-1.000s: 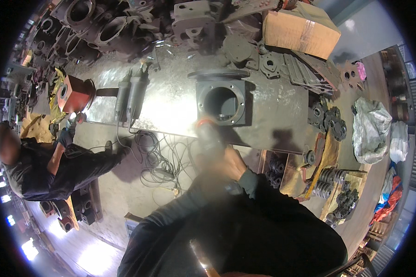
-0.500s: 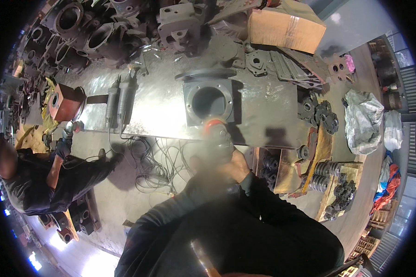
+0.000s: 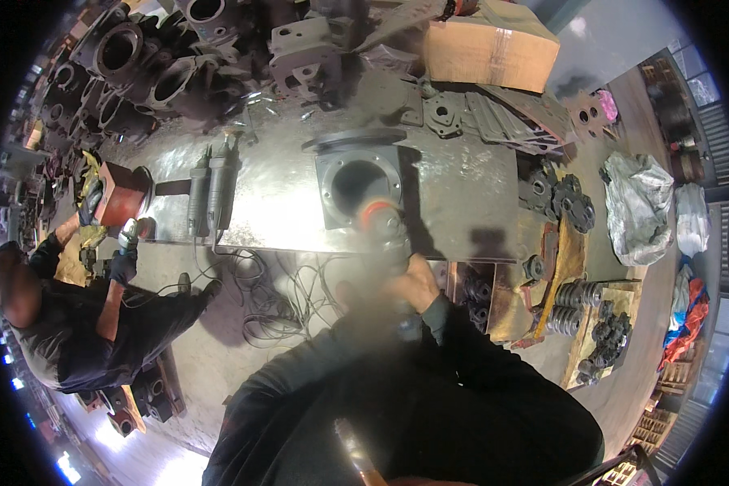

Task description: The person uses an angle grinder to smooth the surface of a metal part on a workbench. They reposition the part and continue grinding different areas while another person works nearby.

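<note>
Both my hands are around a hand-held power tool that looks like an angle grinder (image 3: 387, 243), its round head ringed in red-orange. My right hand (image 3: 418, 283) is closed on its side. My left hand (image 3: 350, 298) is on the other side, partly lost in a hazy smear. The grinder's head overlaps the near edge of a grey metal casting (image 3: 326, 182); I cannot tell if it touches. This boxy casting has a large round opening with bolt holes around it and a wide flange at its far side, and sits on the metal bench (image 3: 267, 206).
Two cylindrical power tools (image 3: 206, 190) lie left on the bench. Dark castings (image 3: 174, 85) crowd the back, beside a cardboard box (image 3: 494, 53). Flat metal plates (image 3: 494, 117) lie back right. A co-worker (image 3: 73, 324) handles a reddish casting (image 3: 121, 194) with a tool. Cables (image 3: 279, 304) tangle on the floor.
The grinder's head has moved slightly farther over the casting's near edge. At the left, the co-worker's other hand now shows at the reddish casting. The whole view has shifted a little.
</note>
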The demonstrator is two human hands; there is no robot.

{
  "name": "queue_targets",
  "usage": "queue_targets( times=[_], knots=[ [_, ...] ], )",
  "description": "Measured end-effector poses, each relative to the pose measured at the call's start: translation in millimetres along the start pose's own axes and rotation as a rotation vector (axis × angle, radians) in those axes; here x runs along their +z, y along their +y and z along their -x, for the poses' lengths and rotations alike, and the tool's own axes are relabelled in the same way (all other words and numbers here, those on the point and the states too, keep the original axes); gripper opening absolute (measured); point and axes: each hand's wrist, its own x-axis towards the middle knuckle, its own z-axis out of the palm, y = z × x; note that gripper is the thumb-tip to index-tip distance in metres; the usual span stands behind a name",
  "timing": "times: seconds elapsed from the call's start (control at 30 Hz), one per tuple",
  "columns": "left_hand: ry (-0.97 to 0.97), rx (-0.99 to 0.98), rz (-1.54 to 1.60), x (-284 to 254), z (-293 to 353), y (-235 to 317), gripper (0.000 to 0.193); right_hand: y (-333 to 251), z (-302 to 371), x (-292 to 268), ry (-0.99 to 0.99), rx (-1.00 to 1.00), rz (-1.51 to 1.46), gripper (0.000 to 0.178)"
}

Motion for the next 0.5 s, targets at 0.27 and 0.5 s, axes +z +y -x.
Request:
queue_targets(
  times=[0.27, 0.5],
  knots=[
    [0.119, -0.108, -0.148, -26, 7, -144, 0.019, 1, -14, -22, 0.178, 0.047, -0.095, 0.021],
    [0.195, -0.148, -0.040, -29, 37, -132, 0.021, -1, -26, 4, -0.043, 0.064, 0.138, 0.060]
  ],
)
